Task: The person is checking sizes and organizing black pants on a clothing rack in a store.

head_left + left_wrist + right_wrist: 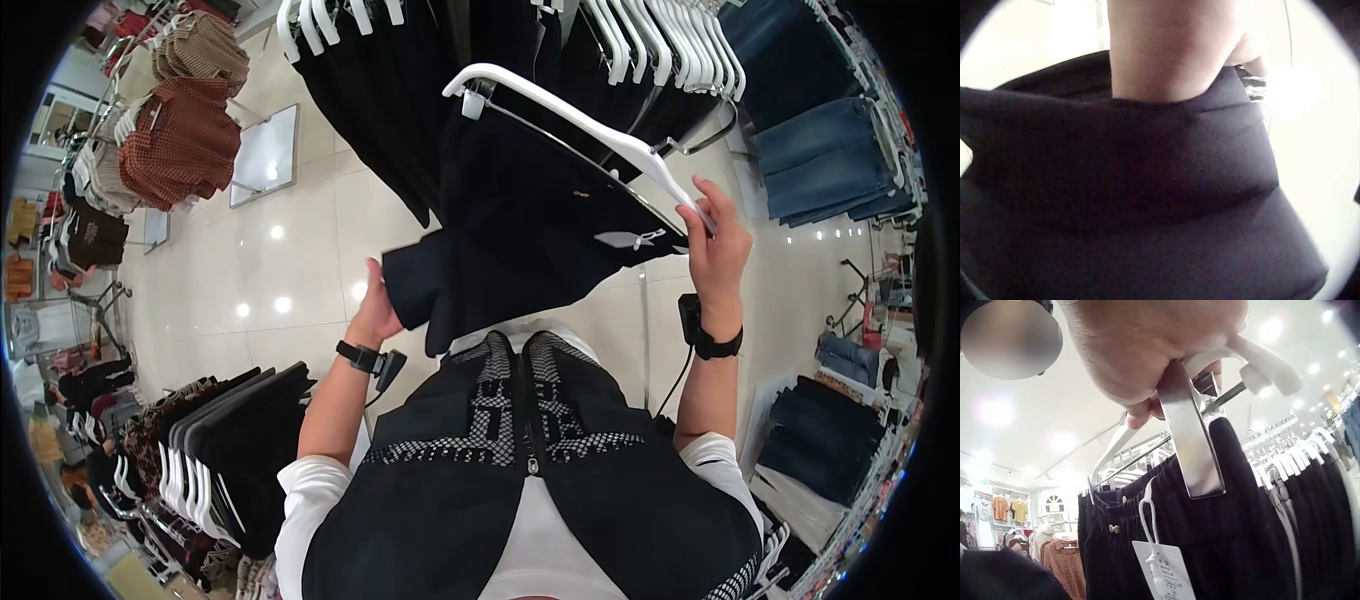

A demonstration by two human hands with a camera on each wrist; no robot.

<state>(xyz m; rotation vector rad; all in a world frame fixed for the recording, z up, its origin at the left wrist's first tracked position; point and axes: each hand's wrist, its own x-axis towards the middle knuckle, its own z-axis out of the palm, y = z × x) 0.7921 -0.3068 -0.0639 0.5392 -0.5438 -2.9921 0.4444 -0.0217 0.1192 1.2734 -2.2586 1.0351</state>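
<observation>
Beside a rack of black garments, dark trousers are being handled on their hanger

Largest in view over there are the black garments (370, 120), bunched on white hangers just beyond the person in the black vest (410, 510). Nearer, the dark trousers (530, 220) stretch between two hands, waistband toward the white hanger (575, 110). The right hand (722, 245) curls its fingers round the hanger's end; the left hand (376, 312) reaches into the folded cloth at the far end, and I cannot tell how far its hidden fingers are open. A metal clip (1191, 437) grips the waistband, with a white tag (1165, 572) hanging nearby.

I'd judge the step in hand to be steadying the hanger while spreading or arranging the cloth; the next move calls for a level hanger and an untwisted leg.
</observation>
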